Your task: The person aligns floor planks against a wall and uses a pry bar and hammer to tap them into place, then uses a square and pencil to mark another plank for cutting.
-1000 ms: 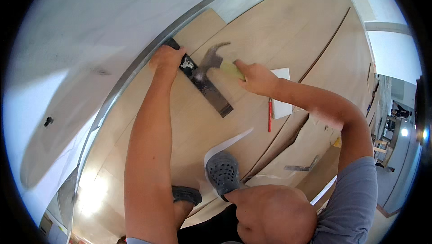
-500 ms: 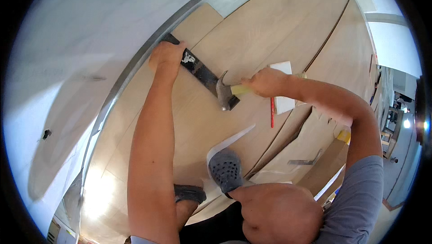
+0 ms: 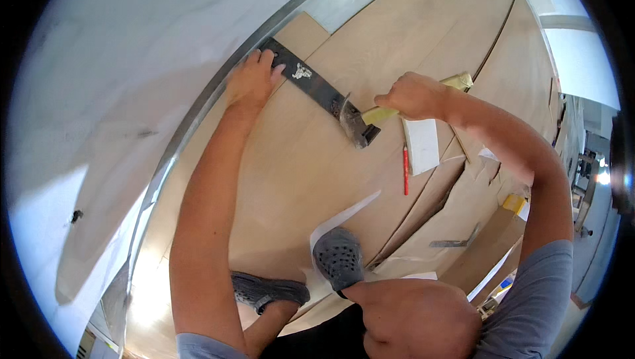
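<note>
Our black metal bar (image 3: 321, 89) shifts along the pale wooden floor's (image 3: 284, 180) left edge; left fingers (image 3: 266, 59) touch it, grip unclear, right fingers (image 3: 397, 94) clamp our yellow-handled claw hammer (image 3: 380, 116). Flooring looks mostly laid; one dark seam (image 3: 495, 40) gapes.

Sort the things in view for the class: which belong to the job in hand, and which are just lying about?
In the job:
hammer, in the right hand
black metal bar, left hand at one end, hammer head at the other

Apparently just lying about:
red pencil
white rectangular item beside it
L-shaped metal piece
</note>
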### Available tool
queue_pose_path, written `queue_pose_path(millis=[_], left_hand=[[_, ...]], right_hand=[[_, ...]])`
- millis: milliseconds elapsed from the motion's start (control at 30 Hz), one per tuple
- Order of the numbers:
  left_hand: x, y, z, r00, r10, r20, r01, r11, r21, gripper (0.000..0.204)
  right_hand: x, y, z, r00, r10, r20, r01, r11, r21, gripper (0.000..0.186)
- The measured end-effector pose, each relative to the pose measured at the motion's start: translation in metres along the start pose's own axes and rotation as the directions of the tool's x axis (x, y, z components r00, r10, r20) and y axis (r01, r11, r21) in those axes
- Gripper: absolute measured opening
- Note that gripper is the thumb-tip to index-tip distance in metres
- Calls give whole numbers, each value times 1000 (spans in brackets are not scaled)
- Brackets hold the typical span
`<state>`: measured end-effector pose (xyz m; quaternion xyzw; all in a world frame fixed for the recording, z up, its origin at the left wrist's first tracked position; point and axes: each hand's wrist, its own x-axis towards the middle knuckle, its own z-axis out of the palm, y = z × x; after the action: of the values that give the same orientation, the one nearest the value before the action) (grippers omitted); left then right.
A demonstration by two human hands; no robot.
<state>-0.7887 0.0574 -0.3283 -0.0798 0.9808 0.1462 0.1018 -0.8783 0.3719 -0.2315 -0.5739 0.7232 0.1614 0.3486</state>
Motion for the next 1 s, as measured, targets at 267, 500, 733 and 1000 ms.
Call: queue_pose_path(millis=[267,500,733,1000], left_hand=[[-16,-52,34,820,463,-336,-496,868,-15,55],[-13,-49,34,799,501,-334,-526,850,16,51],[-10,-58,33,795,522,-309,-558,829,-35,52],[-6,-59,32,789,541,-290,-595,791,-144,51]], right_hand=[[6,-9,-29,1000,-14,-16,14,999,-33,19],[7,-4,-4,948,218,-232,-165,960,227,19],[10,-7,-44,988,118,-96,-86,955,284,28],[19,9,-17,993,22,114,-23,1000,8,27]])
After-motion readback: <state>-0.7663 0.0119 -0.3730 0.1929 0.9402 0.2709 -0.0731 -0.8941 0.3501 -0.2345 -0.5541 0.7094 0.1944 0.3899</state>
